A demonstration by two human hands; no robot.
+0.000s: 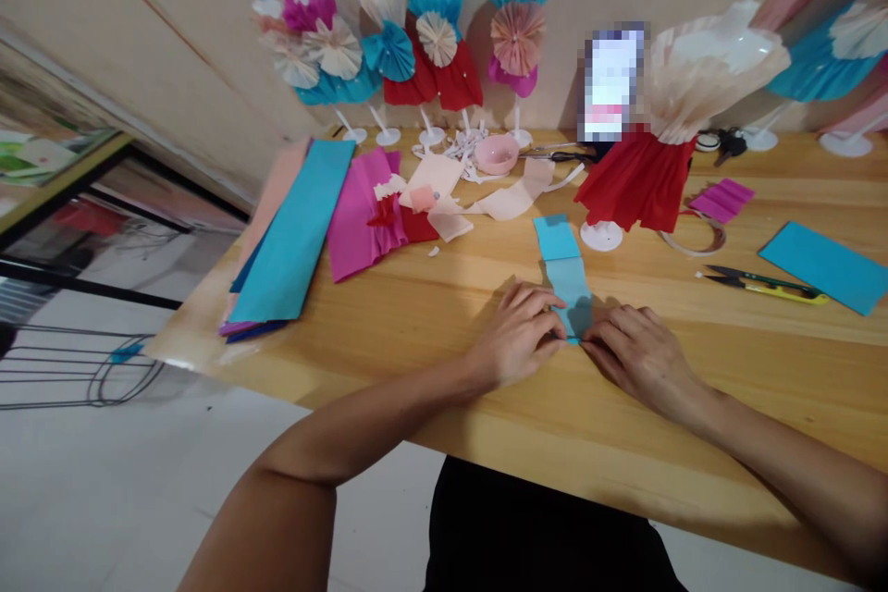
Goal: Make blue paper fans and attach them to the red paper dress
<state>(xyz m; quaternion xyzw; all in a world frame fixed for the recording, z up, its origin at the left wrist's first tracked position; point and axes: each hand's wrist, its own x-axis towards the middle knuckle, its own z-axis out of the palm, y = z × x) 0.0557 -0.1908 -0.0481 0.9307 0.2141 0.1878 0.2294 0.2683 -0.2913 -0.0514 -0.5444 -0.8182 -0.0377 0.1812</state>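
A narrow strip of blue crepe paper [567, 273] lies on the wooden table, pointing away from me, with a crease across its far part. Its near end is folded into a thin edge. My left hand [524, 328] pinches that folded edge at its left corner. At the right corner, my right hand [635, 351] pinches the same edge between thumb and fingers. Just beyond the strip stands a small dress form [684, 102] wearing a cream pleated paper top and a red paper skirt.
Stacked paper sheets [298, 231] and magenta crepe paper [361, 213] lie left. Thread snips [763, 285] and a folded blue sheet [829, 266] are at right. Several dressed forms [437, 37], a pink bowl [496, 154] and a blurred phone [611, 83] line the back. The table's front edge [527, 472] is near me.
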